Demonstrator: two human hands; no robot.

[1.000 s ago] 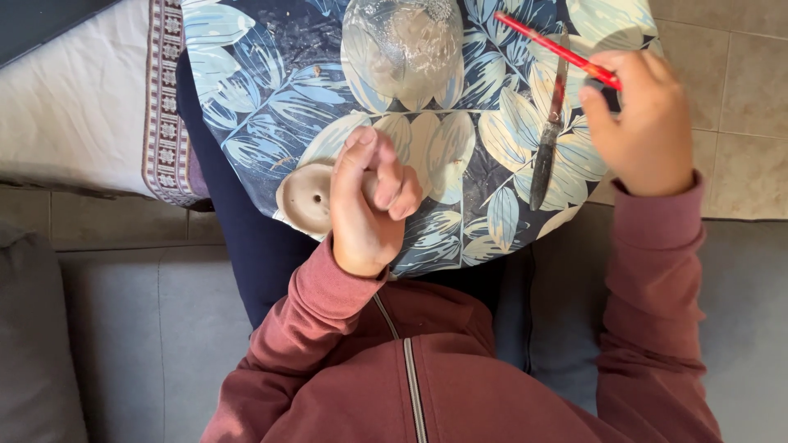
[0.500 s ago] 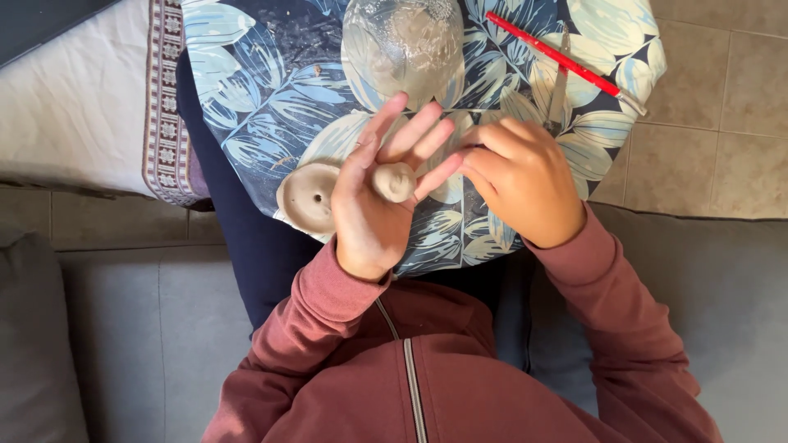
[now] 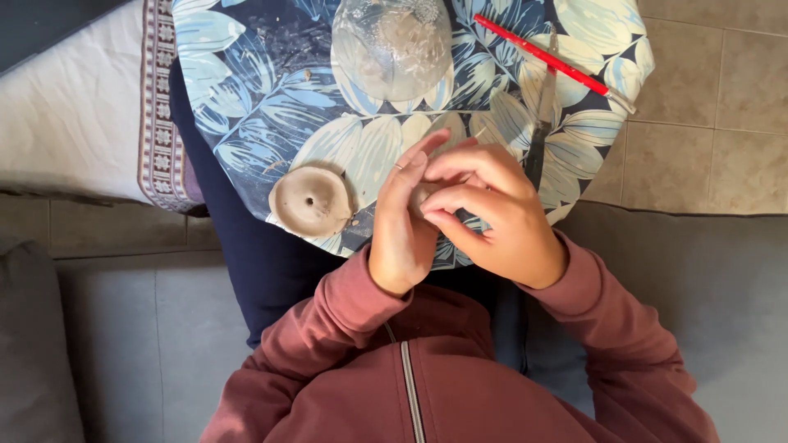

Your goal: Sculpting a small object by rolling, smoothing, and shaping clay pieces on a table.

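the left hand (image 3: pixel 402 230) cups a small lump of clay (image 3: pixel 423 195), and the right hand (image 3: pixel 492 217) closes its fingertips on it, over the leaf-patterned tray (image 3: pixel 246 123) on the lap. the lump looks soft and light, easily dented, so a gentle pinch at its sides suits it. a clay disc (image 3: pixel 310 201) lies just beside the left hand; a red tool (image 3: pixel 552 59) rests farther off.

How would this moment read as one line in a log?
left hand: cupping small clay lump | right hand: pinching the lump | clay disc: on leaf-print tray | red-handled tool: lying on tray
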